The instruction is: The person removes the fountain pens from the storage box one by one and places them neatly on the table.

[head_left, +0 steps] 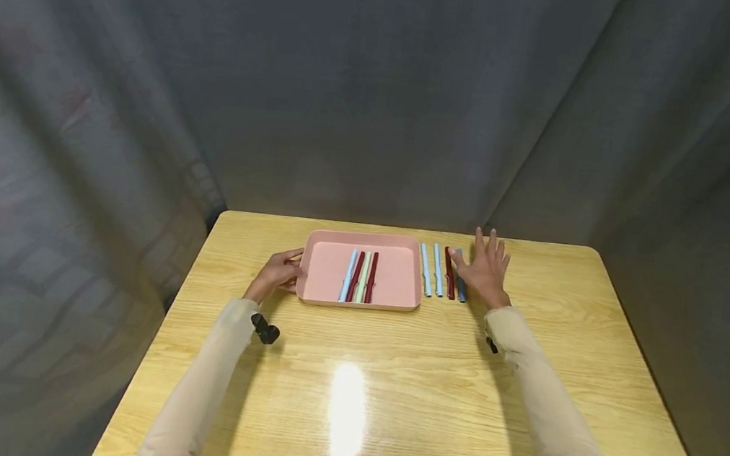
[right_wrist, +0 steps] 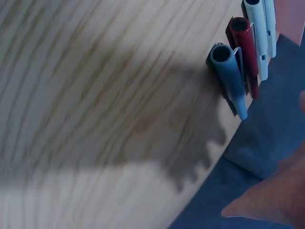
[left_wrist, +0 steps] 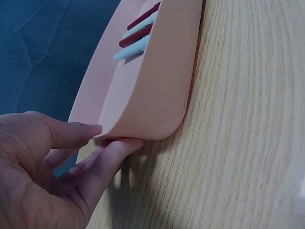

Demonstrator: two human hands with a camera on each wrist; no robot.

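In tray: four pens (head_left: 358,276) lie in pink tray (head_left: 399,289).
Left out: four pens (head_left: 443,272) on tabletop (head_left: 391,375), just right of tray.
Left hand (head_left: 278,272): grip pinches tray's left rim.
Right hand (head_left: 485,270): grip open, fingers spread over the outer pens.
Progress: roughly half, by my judgement.

From my remote seat I see a light wooden desk (head_left: 401,405) with rounded far corners and a bright glare patch near its middle. Grey cloth curtains (head_left: 377,91) hang behind it and along both sides, creased in long folds.
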